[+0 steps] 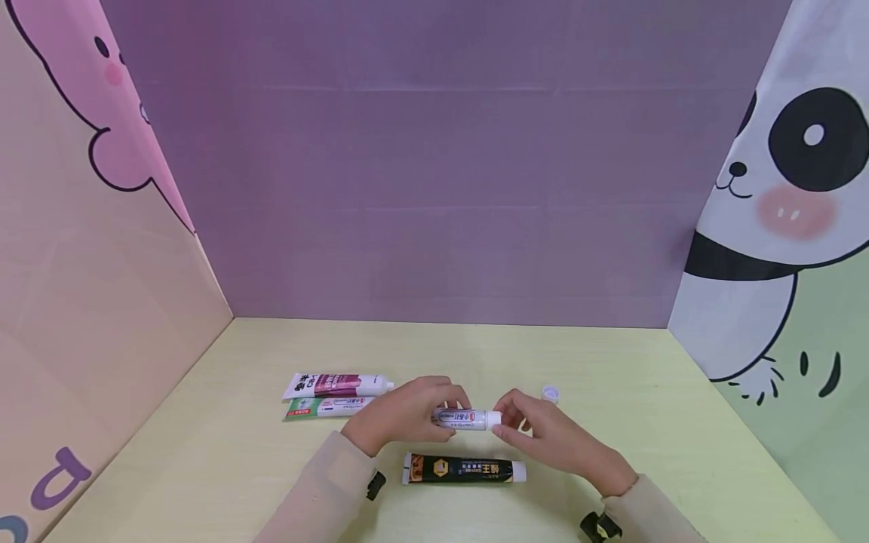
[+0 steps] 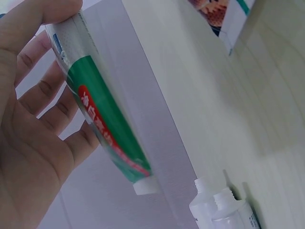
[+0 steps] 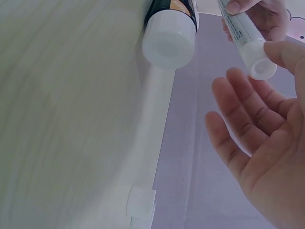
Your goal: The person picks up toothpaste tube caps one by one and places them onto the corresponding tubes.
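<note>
The left hand (image 1: 413, 411) grips a small green-and-white tube (image 1: 465, 419) above the bench (image 1: 204, 460), and the right hand (image 1: 546, 430) pinches its white cap (image 1: 494, 420) between thumb and forefinger; nearer the bench's near edge lies a capped black tube (image 1: 462, 469); toward the far-left corner a purple-and-white tube (image 1: 339, 385) and a green tube (image 1: 333, 408) lie alongside, nozzles bare, the left hand partly hiding the green one; loose white caps (image 1: 551, 394) sit just beyond the right hand.
</note>
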Demonstrator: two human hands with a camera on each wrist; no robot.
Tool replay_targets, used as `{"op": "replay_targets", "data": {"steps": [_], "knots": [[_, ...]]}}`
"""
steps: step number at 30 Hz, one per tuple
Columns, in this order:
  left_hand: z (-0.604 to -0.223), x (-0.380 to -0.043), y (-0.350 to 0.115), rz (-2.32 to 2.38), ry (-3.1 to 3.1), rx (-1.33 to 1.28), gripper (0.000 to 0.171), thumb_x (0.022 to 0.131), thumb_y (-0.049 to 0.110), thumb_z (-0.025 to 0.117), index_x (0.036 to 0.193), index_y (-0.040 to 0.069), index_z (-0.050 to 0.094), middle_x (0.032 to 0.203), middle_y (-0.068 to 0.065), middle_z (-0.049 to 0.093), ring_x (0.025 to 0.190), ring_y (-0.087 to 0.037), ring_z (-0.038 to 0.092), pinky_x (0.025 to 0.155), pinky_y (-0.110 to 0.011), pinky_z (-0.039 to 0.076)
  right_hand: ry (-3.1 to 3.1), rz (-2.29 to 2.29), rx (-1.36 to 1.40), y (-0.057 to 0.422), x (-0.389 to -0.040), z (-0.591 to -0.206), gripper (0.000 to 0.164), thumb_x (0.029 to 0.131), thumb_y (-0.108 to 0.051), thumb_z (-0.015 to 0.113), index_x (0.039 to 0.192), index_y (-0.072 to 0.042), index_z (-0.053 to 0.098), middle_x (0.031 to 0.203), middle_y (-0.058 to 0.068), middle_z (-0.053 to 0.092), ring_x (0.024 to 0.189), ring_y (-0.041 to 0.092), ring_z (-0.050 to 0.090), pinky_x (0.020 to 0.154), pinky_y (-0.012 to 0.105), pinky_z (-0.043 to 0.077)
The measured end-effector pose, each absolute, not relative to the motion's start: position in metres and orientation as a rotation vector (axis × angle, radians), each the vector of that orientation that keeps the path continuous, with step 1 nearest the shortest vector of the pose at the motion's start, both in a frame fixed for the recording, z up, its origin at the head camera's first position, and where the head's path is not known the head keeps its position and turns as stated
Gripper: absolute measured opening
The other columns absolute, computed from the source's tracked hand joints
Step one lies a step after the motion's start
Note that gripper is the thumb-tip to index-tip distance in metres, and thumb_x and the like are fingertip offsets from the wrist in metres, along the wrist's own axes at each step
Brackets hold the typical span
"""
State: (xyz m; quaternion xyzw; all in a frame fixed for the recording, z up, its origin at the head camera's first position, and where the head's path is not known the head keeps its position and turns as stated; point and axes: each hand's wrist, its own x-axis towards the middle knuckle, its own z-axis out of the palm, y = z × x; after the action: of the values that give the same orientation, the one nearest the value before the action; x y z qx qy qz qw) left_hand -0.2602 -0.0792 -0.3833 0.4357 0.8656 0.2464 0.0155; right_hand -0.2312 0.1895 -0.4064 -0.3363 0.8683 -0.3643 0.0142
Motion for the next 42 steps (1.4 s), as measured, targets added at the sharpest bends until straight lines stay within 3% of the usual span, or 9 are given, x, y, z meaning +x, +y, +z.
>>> {"op": "replay_targets", "data": {"steps": [5,11,21,25,31,34,38,42], "knots": [[-0.3814,-0.2581,-0.0794,0.766,2.695,1.351,0.029,0.084,0.009,0.077,0.111,0.019,0.070,0.097,0.010,0.060,0.081,-0.005,0.054,0.072,-0.018,0.049,2.699,-1.112,-1.060,0.1883,-0.2326,-0.4074,0.015,0.104,-0.031,0.056,0.106,-0.016,0.058,0.082,0.002,0.066,0.067,0.004,0.053,0.059,0.024,0.047],[-0.3802,-0.2570,-0.0797,0.750,2.707,1.376,0.030,0.084,0.010,0.077,0.112,0.019,0.069,0.098,0.010,0.061,0.082,-0.006,0.054,0.072,-0.017,0.049,2.707,-1.093,-1.057,0.1886,-0.2328,-0.4088,0.019,0.107,-0.030,0.048,0.101,-0.017,0.060,0.080,0.002,0.064,0.063,0.003,0.047,0.057,0.023,0.042],[-0.3819,-0.2582,-0.0800,0.761,2.706,1.393,0.030,0.084,0.009,0.077,0.112,0.018,0.069,0.099,0.008,0.061,0.082,-0.006,0.054,0.072,-0.018,0.049,2.693,-1.075,-1.042,0.1888,-0.2317,-0.4085,0.030,0.109,-0.029,0.042,0.096,-0.011,0.061,0.078,0.002,0.063,0.068,0.006,0.053,0.062,0.026,0.046],[-0.3826,-0.2591,-0.0798,0.761,2.698,1.375,0.030,0.084,0.009,0.077,0.112,0.018,0.069,0.099,0.009,0.061,0.082,-0.006,0.054,0.072,-0.018,0.049,2.702,-1.057,-1.012,0.1898,-0.2306,-0.4069,0.025,0.109,-0.031,0.042,0.106,-0.014,0.060,0.081,0.000,0.065,0.071,0.009,0.057,0.064,0.027,0.047],[-0.3833,-0.2602,-0.0806,0.755,2.697,1.367,0.031,0.084,0.010,0.077,0.113,0.019,0.069,0.100,0.009,0.062,0.083,-0.005,0.055,0.073,-0.017,0.050,2.712,-1.098,-0.937,0.1906,-0.2280,-0.4033,0.033,0.103,-0.040,0.055,0.126,-0.016,0.054,0.098,-0.004,0.063,0.083,0.011,0.060,0.069,0.029,0.049],[-0.3837,-0.2607,-0.0809,0.752,2.698,1.382,0.031,0.084,0.010,0.078,0.113,0.018,0.070,0.099,0.009,0.062,0.083,-0.005,0.055,0.072,-0.017,0.049,2.723,-1.147,-0.963,0.1905,-0.2278,-0.4026,0.036,0.097,-0.037,0.066,0.124,-0.015,0.054,0.107,-0.007,0.058,0.089,0.015,0.060,0.070,0.031,0.051],[-0.3845,-0.2613,-0.0810,0.754,2.698,1.396,0.031,0.083,0.009,0.077,0.112,0.018,0.070,0.098,0.008,0.061,0.082,-0.005,0.055,0.072,-0.017,0.049,2.751,-1.208,-1.113,0.1900,-0.2287,-0.4048,0.034,0.090,-0.021,0.077,0.115,-0.014,0.055,0.109,-0.005,0.056,0.091,0.022,0.061,0.070,0.034,0.054],[-0.3851,-0.2617,-0.0810,0.754,2.697,1.400,0.031,0.083,0.009,0.078,0.112,0.018,0.070,0.097,0.008,0.061,0.082,-0.005,0.055,0.072,-0.017,0.049,2.803,-1.196,-1.294,0.1891,-0.2302,-0.4084,0.038,0.084,-0.009,0.081,0.111,-0.014,0.054,0.108,-0.005,0.054,0.088,0.017,0.060,0.071,0.033,0.055]]}}
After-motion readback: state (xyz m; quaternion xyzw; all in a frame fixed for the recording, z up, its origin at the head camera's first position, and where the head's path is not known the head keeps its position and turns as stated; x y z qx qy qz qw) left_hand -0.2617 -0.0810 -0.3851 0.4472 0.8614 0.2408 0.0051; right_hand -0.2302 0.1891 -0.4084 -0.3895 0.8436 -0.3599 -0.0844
